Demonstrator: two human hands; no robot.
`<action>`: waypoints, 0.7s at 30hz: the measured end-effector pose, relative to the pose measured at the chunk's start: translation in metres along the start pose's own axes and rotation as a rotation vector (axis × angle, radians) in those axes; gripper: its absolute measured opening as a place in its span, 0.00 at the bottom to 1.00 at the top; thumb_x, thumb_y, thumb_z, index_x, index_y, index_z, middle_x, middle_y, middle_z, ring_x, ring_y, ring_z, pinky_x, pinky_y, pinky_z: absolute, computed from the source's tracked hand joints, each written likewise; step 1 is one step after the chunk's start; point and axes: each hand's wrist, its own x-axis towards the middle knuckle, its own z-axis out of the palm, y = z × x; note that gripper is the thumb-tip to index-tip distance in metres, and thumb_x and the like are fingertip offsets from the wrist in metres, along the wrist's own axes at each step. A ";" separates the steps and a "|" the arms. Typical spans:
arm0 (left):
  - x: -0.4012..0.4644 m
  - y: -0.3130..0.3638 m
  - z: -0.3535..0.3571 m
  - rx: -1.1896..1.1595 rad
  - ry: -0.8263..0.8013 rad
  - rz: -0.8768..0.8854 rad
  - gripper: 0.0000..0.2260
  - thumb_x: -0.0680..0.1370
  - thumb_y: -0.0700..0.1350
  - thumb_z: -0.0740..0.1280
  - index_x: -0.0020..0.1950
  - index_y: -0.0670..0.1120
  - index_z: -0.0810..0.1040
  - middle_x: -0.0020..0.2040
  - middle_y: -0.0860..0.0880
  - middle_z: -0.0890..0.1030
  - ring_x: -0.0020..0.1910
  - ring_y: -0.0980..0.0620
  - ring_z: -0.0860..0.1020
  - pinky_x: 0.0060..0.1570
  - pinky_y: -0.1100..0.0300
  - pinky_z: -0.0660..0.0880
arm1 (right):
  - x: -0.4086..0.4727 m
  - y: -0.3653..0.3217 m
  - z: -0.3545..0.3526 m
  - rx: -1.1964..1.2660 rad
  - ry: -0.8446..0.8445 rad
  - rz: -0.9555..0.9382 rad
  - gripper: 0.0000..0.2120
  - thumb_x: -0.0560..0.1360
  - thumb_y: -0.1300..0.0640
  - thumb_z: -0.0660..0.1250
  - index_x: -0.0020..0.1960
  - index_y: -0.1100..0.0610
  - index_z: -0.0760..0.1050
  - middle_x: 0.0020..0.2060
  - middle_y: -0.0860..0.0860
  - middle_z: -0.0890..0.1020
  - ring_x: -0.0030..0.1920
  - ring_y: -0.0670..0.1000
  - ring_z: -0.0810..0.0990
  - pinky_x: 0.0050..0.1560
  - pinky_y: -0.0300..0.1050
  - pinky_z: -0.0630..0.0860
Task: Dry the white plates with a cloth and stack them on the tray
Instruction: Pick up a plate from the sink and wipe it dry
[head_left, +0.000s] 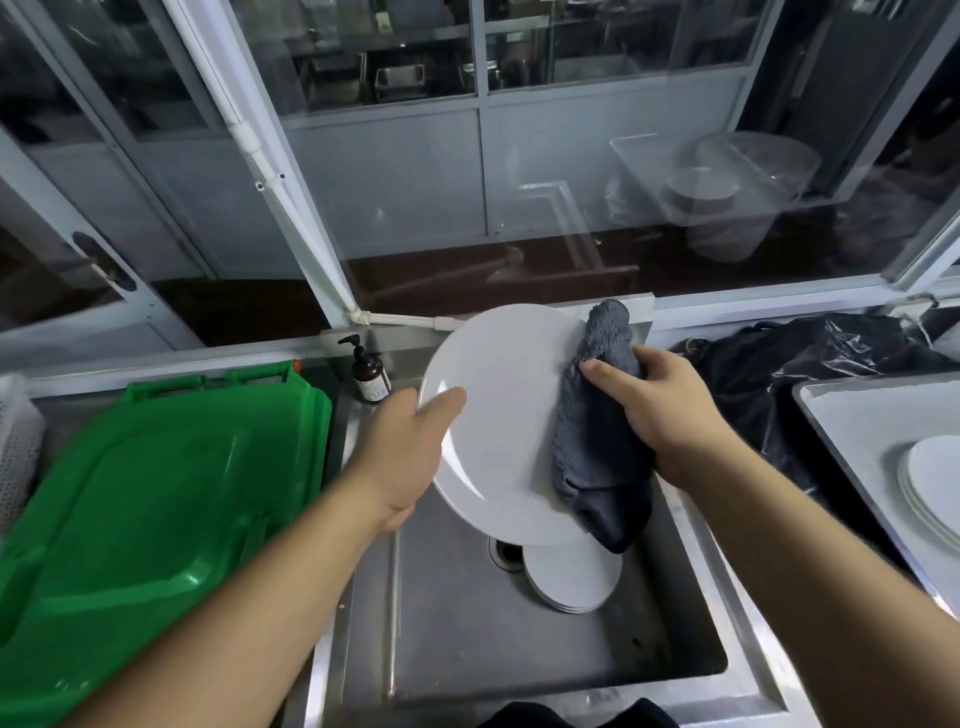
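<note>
a commercial kitchen dishwashing area is indicated. a deep stainless steel sink (519, 654) is set into a steel tabletop (810, 670), with a stack of white plates (571, 577) lying beside its drain. a pump soap bottle (370, 375) is placed at the sink's back corner. a green plastic bin lid (156, 488) is seen at the left. steel containers (399, 82) are visible on shelving behind glazed aluminium partitions (291, 171).
</note>
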 end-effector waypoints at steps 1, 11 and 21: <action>0.000 0.001 0.001 0.023 0.022 0.032 0.26 0.71 0.59 0.69 0.56 0.39 0.83 0.55 0.37 0.86 0.58 0.34 0.83 0.60 0.37 0.80 | 0.000 -0.001 0.003 0.023 0.008 0.007 0.08 0.75 0.51 0.78 0.47 0.55 0.87 0.42 0.54 0.90 0.43 0.53 0.89 0.51 0.54 0.86; -0.023 -0.027 0.048 -0.037 0.386 0.086 0.17 0.74 0.66 0.59 0.44 0.58 0.82 0.43 0.67 0.85 0.40 0.67 0.82 0.37 0.64 0.76 | -0.028 0.037 0.052 0.528 0.314 0.410 0.07 0.80 0.53 0.75 0.51 0.57 0.83 0.42 0.52 0.90 0.42 0.55 0.90 0.36 0.48 0.86; -0.006 -0.018 0.009 -0.166 0.111 -0.139 0.08 0.80 0.45 0.73 0.55 0.42 0.82 0.49 0.43 0.88 0.50 0.41 0.85 0.47 0.51 0.80 | -0.008 0.023 0.010 0.082 0.162 0.111 0.13 0.75 0.48 0.78 0.47 0.58 0.85 0.42 0.54 0.90 0.44 0.54 0.89 0.45 0.52 0.86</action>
